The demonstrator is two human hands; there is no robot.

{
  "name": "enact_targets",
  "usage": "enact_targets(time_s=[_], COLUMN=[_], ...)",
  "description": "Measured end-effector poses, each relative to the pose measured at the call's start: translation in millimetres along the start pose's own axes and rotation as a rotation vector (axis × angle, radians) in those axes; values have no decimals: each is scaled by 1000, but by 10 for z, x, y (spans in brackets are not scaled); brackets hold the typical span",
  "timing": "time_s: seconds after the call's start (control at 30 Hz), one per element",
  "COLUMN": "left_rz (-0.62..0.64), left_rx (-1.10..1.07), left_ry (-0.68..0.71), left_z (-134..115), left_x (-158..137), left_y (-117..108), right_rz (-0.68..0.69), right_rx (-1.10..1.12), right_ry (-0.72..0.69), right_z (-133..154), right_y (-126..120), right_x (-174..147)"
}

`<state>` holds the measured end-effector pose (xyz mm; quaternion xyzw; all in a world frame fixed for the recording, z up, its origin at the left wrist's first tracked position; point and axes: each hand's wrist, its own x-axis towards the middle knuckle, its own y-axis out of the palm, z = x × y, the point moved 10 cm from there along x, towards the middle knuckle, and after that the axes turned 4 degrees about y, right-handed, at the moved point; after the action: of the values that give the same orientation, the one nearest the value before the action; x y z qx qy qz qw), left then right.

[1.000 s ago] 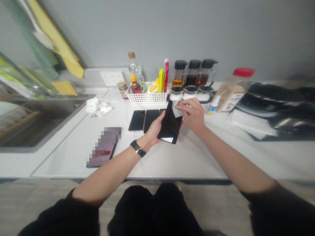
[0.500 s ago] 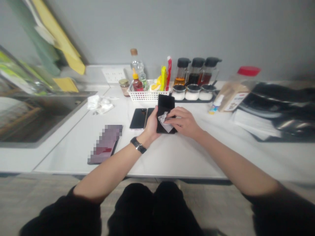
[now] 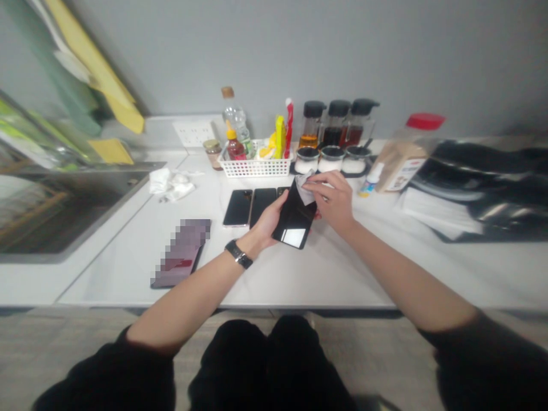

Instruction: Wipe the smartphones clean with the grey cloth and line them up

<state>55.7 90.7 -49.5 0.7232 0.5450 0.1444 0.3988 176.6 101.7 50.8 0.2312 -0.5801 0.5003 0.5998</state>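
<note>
My left hand is closed round a black smartphone, held tilted above the counter with a bright reflection near its lower end. Between the fingers of my right hand is a crumpled white wipe, pressed against the upper part of the screen. Behind my left hand lie another dark phone with a pale edge and a second phone beside it. A third one, partly hidden by the held phone, shows at their right. Nearer my left forearm rests a larger device with a blurred-out screen.
Crumpled tissues lie near the sink. Along the wall stand a white basket with bottles, seasoning jars, a small spray bottle and a red-lidded container. Black plastic items fill the right side.
The phone in my left hand has tilted, its top swinging right and its lower end coming nearer. My right hand has slid the wipe up to the top of the screen.
</note>
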Motion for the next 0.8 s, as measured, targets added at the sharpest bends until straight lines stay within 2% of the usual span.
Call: enact_targets(time_s=[0.17, 0.3, 0.4, 0.5, 0.63, 0.8], left_rz=[-40, -35, 3, 2, -43, -14], left_rx=[-204, -230, -199, -194, -203, 3], left_ry=[163, 138, 192, 235, 254, 96], left_z=[-116, -180, -316, -405, -412, -183], left_x=[69, 56, 25, 12, 6, -22], left_y=[-52, -80, -27, 3, -52, -31], right_rz=[134, 281, 310, 257, 134, -4], right_rx=[139, 206, 219, 236, 154, -26], right_ry=[-112, -209, -257, -243, -128, 8], right_z=[351, 645, 726, 636, 322, 2], right_y=[188, 352, 365, 289, 154, 11], right_x=[-39, -113, -135, -105, -42, -19])
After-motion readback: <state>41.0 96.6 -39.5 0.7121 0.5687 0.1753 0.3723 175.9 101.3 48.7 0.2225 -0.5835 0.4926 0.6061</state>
